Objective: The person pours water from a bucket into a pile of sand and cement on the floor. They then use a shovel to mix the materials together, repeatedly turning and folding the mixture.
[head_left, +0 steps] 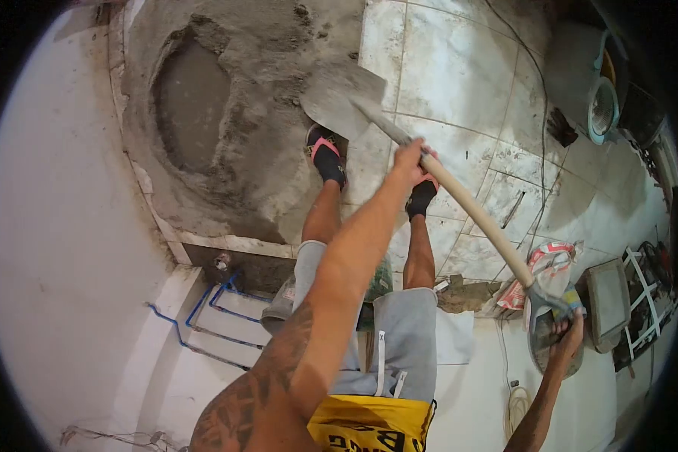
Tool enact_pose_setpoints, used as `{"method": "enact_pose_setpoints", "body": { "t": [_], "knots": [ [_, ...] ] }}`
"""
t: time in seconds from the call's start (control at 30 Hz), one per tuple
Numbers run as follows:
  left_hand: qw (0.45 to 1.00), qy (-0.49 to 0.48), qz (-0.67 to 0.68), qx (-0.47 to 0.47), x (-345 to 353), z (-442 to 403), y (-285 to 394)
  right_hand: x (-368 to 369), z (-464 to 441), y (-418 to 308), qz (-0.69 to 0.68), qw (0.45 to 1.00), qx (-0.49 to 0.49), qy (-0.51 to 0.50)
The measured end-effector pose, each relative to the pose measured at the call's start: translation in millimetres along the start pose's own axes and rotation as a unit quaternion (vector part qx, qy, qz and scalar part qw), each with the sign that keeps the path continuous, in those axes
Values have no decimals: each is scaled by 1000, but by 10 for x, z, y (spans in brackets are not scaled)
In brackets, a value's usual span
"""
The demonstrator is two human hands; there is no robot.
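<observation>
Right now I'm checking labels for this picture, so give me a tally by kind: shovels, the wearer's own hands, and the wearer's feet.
Shovel: 1
Left hand and right hand: 2
Left foot and right foot: 2
Total: 5

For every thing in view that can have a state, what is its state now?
Grey mix: looks wet, hollowed out
Grey water: pooled in the hollow
Shovel: tilted, blade at the mix's edge
Left hand: closed around the shaft
Right hand: gripping the handle end
Floor tiles: dirty
Bag: crumpled
</observation>
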State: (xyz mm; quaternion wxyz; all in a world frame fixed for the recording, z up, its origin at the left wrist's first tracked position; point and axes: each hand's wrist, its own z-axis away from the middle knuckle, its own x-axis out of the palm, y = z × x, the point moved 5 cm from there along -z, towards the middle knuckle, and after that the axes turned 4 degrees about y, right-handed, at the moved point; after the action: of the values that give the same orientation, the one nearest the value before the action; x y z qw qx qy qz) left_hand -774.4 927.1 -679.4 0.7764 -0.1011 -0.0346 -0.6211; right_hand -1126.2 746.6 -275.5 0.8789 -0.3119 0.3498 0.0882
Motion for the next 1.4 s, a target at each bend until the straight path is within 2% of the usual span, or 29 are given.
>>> {"method": "enact_pose_setpoints", "body": {
  "t": [0.07, 0.13, 0.27, 0.33, 0.43, 0.5, 0.6, 0.67, 0.73, 0.77, 0.83, 0.87, 0.93, 1.0, 1.07, 1.1, 1.2, 1.23, 1.27, 1.37, 1.4],
  "knots": [
    [999, 0, -36, 26, 49, -108, 584, 297, -164, -57, -7, 997, -21, -75],
    [997, -18, -42, 54, 149, -39, 1126, 718, 76, -267, 6, 990, -82, -114],
    [998, 0, -13, 56, 463, 413, 1482, 833, 692, -789, 17, 977, -145, -153],
    [998, -1, -5, 63, 518, 714, 1438, 682, 911, -981, 17, 979, -160, -127],
    [997, -54, 42, 48, 572, 952, 1423, 465, 1063, -1124, 6, 975, -189, -120],
    [996, -47, 28, 65, 572, 1210, 1499, 332, 1263, -1186, 12, 971, -210, -115],
    [992, -64, 17, 104, 577, 1442, 1718, 182, 1593, -1203, 89, 950, -275, -122],
    [989, -79, 14, 123, 525, 1572, 1831, 158, 1948, -1160, 87, 950, -287, -81],
    [986, -90, 13, 139, 471, 1750, 1950, 51, 2236, -1137, 168, 935, -305, -63],
    [986, -90, 44, 129, 474, 1870, 1999, -57, 2289, -1048, 194, 917, -341, -75],
    [986, -93, 57, 128, 394, 2034, 2108, -34, 2547, -1003, 263, 813, -511, -92],
    [985, -94, 63, 129, 353, 2096, 2155, 67, 2810, -983, 299, 708, -632, -94],
    [983, -102, 75, 133, 232, 2082, 2256, -15, 2925, -738, 219, 780, -552, -198],
    [980, -131, 104, 111, 126, 2112, 2326, 144, 3166, -623, 123, 781, -509, -340],
    [972, -156, 130, 117, 38, 2201, 2324, 465, 3369, -743, 210, 701, -476, -487],
    [966, -180, 145, 117, 6, 2264, 2297, 214, 3249, -516, 288, 664, -485, -492],
    [949, -240, 172, 111, -26, 2402, 2186, 189, 3165, -338, 300, 614, -523, -509],
    [944, -257, 179, 103, -30, 2424, 2151, 170, 3114, -313, 323, 626, -480, -524],
    [939, -274, 185, 94, -27, 2440, 2115, 96, 3021, -279, 294, 663, -476, -498],
    [970, -155, 94, 164, -15, 2493, 1937, -229, 2598, -8, 187, 775, -445, -408],
    [974, -130, 68, 172, -14, 2437, 1845, -348, 2426, 82, 164, 841, -383, -345]
  ]
}}
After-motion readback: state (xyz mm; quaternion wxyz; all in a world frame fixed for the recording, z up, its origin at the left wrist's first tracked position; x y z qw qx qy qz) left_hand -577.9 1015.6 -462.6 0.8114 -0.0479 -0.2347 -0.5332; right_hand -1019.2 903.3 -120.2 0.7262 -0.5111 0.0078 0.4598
